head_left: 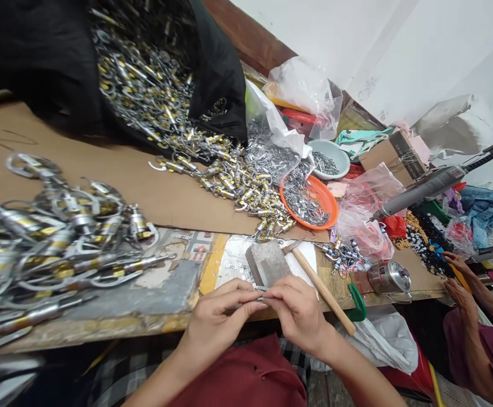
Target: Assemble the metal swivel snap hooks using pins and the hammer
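My left hand (215, 319) and my right hand (299, 311) meet in front of the bench edge, fingers closed in a pinch. Between the fingertips is a small silver metal piece (260, 288), mostly covered, so its exact kind cannot be made out. Just beyond the hands sits a grey metal block (271, 263) on a white sheet, with tiny flat metal pieces (234, 265) scattered beside it. To the right, a hammer (325, 294) lies with its wooden handle sticking out past the bench edge.
Silver-and-yellow metal fittings with hooks (72, 237) heap up at left and spill from a black bag (219, 68). An orange bowl (333, 212) and a pale bowl (343, 161) hold small metal parts. A lidded metal mug (393, 277) and a co-worker's hands (462, 288) are at right.
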The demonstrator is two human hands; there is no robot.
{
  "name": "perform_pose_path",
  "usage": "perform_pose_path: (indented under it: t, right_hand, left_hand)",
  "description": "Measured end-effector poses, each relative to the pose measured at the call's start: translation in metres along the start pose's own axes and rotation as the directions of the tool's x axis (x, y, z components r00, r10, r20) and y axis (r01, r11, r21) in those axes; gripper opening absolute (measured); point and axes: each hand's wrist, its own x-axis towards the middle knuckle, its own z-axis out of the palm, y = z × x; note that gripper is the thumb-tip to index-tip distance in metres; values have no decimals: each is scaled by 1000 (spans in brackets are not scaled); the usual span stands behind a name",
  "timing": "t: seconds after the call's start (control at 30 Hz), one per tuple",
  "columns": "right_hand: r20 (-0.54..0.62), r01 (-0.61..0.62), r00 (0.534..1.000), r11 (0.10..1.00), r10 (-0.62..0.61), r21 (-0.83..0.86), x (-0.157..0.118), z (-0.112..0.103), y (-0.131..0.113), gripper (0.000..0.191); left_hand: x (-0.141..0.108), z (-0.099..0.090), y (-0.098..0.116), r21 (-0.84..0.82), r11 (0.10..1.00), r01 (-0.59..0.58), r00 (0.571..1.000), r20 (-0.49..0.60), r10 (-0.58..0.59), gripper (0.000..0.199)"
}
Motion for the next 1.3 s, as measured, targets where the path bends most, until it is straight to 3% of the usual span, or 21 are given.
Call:
perform_pose_path:
  t: [0.27, 0.77, 1.3]
  right_hand:
    - [-43, -38, 998, 999, 38, -6, -10, 5, -1, 19]
    - [-59, -40, 998, 999, 39, -31, -24, 9, -4, 22]
    - [-102, -140, 983, 984, 151, 107, -38, 22, 2, 18]
  left_hand:
    - [-5, 5, 1, 1, 999, 47, 999, -10, -47, 12]
    - [-16, 7, -1, 11, 999, 34, 999, 29, -34, 11]
    - [-25, 12, -5, -30, 980, 194, 981, -15, -195, 7]
